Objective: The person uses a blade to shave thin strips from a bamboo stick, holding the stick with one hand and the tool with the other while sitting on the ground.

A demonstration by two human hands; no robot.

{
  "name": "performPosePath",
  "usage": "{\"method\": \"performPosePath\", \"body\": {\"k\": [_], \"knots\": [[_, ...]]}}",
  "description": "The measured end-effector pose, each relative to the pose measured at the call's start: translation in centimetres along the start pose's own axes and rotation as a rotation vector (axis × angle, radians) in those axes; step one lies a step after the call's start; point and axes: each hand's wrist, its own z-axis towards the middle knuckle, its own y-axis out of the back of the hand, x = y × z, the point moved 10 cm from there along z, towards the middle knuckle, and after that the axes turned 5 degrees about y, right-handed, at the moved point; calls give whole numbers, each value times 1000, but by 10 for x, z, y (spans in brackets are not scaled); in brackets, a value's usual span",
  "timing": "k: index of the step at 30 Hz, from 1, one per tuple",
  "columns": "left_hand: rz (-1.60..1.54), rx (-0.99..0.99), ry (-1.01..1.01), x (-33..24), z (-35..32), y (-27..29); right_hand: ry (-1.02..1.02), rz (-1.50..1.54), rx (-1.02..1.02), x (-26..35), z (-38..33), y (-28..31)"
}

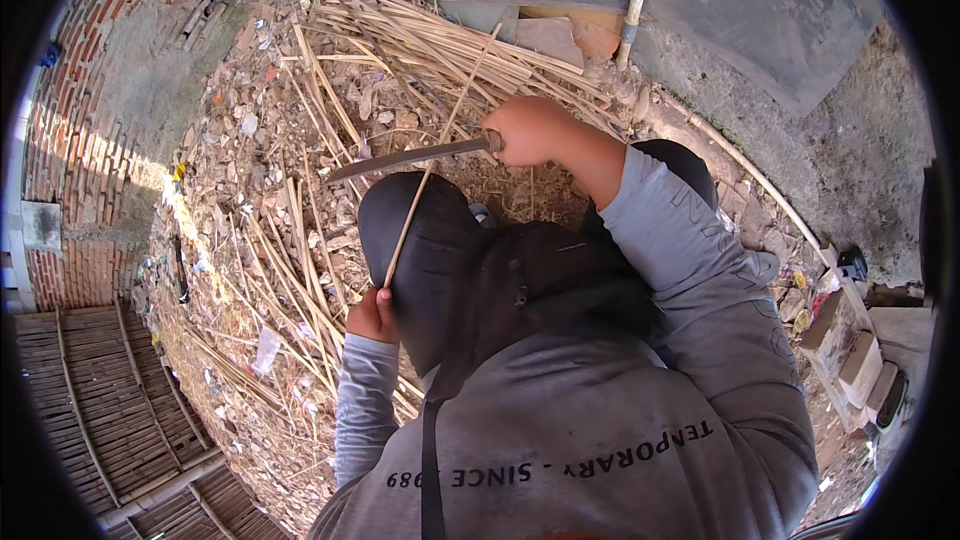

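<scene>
My right hand [522, 131] is wrapped round the short handle of a machete, its long dark blade [405, 156] pointing left over my left knee. Beneath the blade, or against it, runs a thin bamboo strip [413, 210] that crosses it at a steep angle. The near end of this strip is pinched in my left hand [372, 316], beside my left thigh. Its far end reaches up over the pile of cut strips. Whether the edge bites into the strip cannot be made out.
A heap of split bamboo strips [400, 25] lies ahead, with more strips [290, 260] on the rubble to my left. A brick wall [90, 130] and a bamboo slat panel [90, 400] stand on the left. Wooden blocks [855, 365] and a pole [735, 155] lie at right.
</scene>
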Motion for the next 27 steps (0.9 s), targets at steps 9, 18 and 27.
{"method": "performPosePath", "body": {"k": [9, 18, 27], "knots": [[46, -13, 2, -8, 6, 15, -197, 106, -107, -58, 7, 2], [-78, 28, -21, -10, 8, 7, -174, 175, -178, -60, 6, 1], [-85, 44, -26, -17, 3, 11, -67, 28, 22, -9, -1, -6]]}}
